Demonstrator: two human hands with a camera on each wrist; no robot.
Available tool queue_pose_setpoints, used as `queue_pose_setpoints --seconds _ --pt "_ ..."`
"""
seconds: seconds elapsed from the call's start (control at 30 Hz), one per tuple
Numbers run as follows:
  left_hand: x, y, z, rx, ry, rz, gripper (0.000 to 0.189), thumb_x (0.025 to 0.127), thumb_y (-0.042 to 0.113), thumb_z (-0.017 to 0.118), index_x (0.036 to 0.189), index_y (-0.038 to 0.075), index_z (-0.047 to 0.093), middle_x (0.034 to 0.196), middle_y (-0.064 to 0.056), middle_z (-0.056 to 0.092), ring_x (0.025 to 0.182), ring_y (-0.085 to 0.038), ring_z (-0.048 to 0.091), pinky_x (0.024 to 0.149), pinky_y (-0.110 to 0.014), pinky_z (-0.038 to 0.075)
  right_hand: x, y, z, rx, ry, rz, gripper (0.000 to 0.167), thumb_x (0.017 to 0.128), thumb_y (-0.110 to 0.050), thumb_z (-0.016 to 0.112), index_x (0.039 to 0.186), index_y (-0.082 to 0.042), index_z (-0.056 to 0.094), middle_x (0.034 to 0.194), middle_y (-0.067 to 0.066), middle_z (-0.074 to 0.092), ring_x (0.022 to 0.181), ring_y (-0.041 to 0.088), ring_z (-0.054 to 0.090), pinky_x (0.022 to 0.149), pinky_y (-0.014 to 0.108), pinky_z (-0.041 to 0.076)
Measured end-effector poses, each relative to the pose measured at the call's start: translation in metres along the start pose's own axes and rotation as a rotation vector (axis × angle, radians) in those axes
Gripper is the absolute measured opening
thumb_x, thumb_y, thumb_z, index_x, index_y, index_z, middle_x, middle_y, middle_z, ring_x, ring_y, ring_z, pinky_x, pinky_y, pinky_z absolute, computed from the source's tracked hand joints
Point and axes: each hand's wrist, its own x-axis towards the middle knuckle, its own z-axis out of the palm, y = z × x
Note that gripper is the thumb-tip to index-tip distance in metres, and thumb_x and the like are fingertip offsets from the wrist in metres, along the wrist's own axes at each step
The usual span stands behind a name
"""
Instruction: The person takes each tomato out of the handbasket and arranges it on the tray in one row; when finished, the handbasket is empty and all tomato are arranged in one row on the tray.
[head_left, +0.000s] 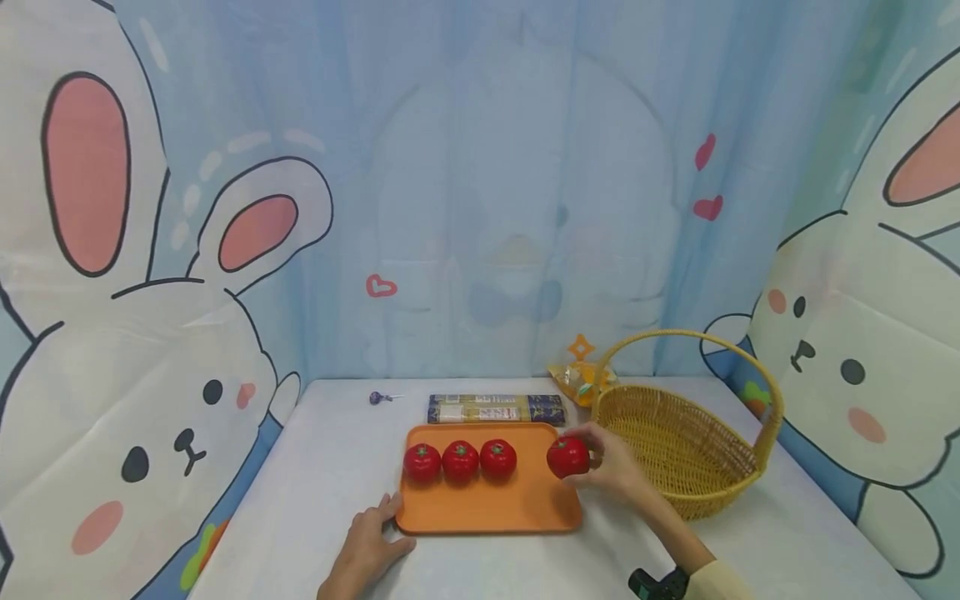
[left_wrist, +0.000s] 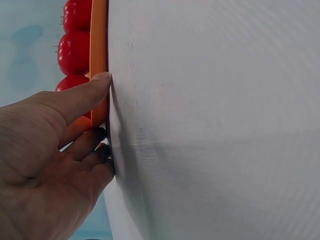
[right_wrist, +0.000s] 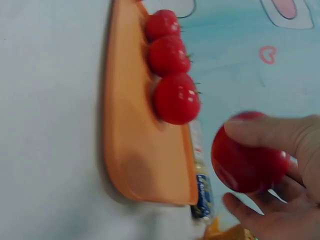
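Note:
A glossy red tomato point(head_left: 567, 457) with a green stem hangs above the right end of an orange tray point(head_left: 525, 507). My right hand point(head_left: 609, 460) holds that tomato between thumb and fingers, as the right wrist view also shows. Left on the tray, three more tomatoes point(head_left: 461, 462) stand side by side in a row along its back half. At the tray's front left corner rests my left hand point(head_left: 367, 542), thumb straight along the front edge and fingers beside the left edge. In the left wrist view the thumb point(left_wrist: 85, 97) touches the tray's rim point(left_wrist: 98, 55).
A wicker basket point(head_left: 675, 500) with a tall handle stands right of the tray. Behind the tray lies a blue and gold long package point(head_left: 497, 409), with a yellow bag point(head_left: 581, 382) near the basket. A small lollipop point(head_left: 381, 398) lies at the back left of the white tabletop.

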Motion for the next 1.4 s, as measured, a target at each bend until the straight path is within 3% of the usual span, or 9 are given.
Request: queue_pose_setpoints --seconds 0.13,0.33,0.53,0.7,1.03,1.4 --pt "-0.002 0.0 0.0 -0.007 0.004 0.003 0.08 0.08 0.014 0.094 0.151 0.002 0.06 0.159 -0.026 0.051 0.143 -0.05 0.05 0.119 -0.065 0.043 0.002 0.005 0.02 -0.037 0.05 0.024 0.075 0.068 0.011 0.095 0.136 0.003 0.064 0.134 0.025 0.068 0.125 0.048 0.066 0.104 0.059 0.061" --pt "-0.001 0.0 -0.003 -0.012 0.004 0.006 0.08 0.08 0.014 0.094 0.151 0.003 0.06 0.159 -0.026 0.051 0.143 -0.05 0.049 0.119 -0.064 0.044 0.013 0.012 0.044 -0.102 0.097 0.117 0.082 0.068 0.002 0.101 0.141 0.001 0.064 0.142 0.025 0.063 0.132 0.049 0.059 0.11 0.067 0.053" --pt "-0.001 -0.004 -0.003 -0.017 0.002 0.014 0.079 0.081 0.012 0.094 0.151 0.001 0.059 0.158 -0.028 0.052 0.147 -0.052 0.046 0.12 -0.066 0.041 0.029 0.027 0.065 -0.156 0.085 0.137 0.08 0.067 -0.003 0.102 0.138 0.002 0.066 0.133 0.022 0.059 0.131 0.046 0.057 0.113 0.069 0.049" --pt "0.0 -0.004 0.001 -0.028 -0.003 0.005 0.08 0.081 0.011 0.094 0.151 0.0 0.059 0.158 -0.029 0.051 0.148 -0.052 0.045 0.121 -0.067 0.04 0.033 0.037 0.07 -0.192 0.086 0.136 0.08 0.066 -0.002 0.102 0.137 -0.001 0.065 0.134 0.023 0.062 0.133 0.048 0.056 0.114 0.071 0.047" --pt "0.0 0.004 0.004 -0.027 0.007 -0.015 0.081 0.08 0.013 0.095 0.152 0.003 0.059 0.159 -0.027 0.052 0.148 -0.051 0.045 0.12 -0.066 0.041 0.038 0.043 0.076 -0.089 0.125 0.144 0.08 0.066 0.007 0.098 0.136 -0.003 0.06 0.139 0.025 0.064 0.137 0.049 0.056 0.118 0.071 0.043" --pt "0.001 0.005 0.005 -0.019 -0.002 -0.021 0.083 0.08 0.015 0.095 0.153 0.003 0.057 0.159 -0.027 0.052 0.147 -0.051 0.046 0.119 -0.066 0.042 0.042 0.047 0.08 -0.069 0.149 0.155 0.081 0.068 0.005 0.099 0.137 -0.005 0.057 0.14 0.026 0.064 0.137 0.05 0.057 0.117 0.072 0.044"
